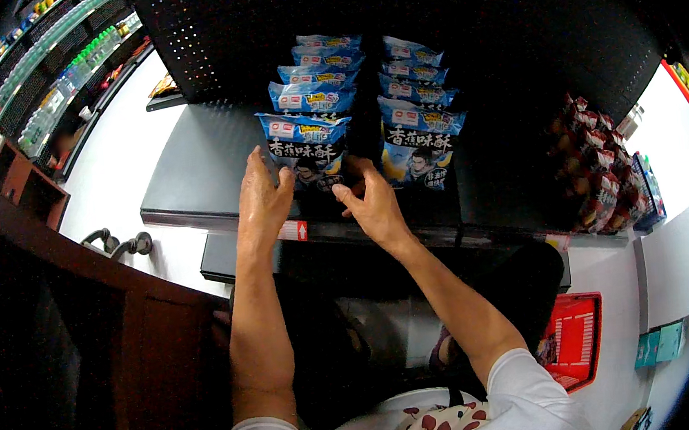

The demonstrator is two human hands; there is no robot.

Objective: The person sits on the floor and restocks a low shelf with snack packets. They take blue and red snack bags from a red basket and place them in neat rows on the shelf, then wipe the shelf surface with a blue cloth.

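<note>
Two rows of blue-and-black snack bags stand upright on a black metal shelf (192, 161), one behind another. My left hand (263, 188) is at the left edge of the front bag of the left row (308, 147), thumb and fingers apart. On that bag's other side, my right hand (371, 203) is spread with its fingers curved towards it, in the gap between the rows. Whether either hand touches the bag I cannot tell. To the right of my right hand stands the front bag of the right row (421, 144). Both hands appear to hold nothing.
Dark red snack bags (599, 174) stand farther right on the shelf. A red plastic basket (576, 339) sits on the floor at right. Price tags line the shelf's front edge, one a red-and-white tag (293, 230). Brown wooden furniture (145, 330) stands at left, bottle shelves (85, 59) beyond.
</note>
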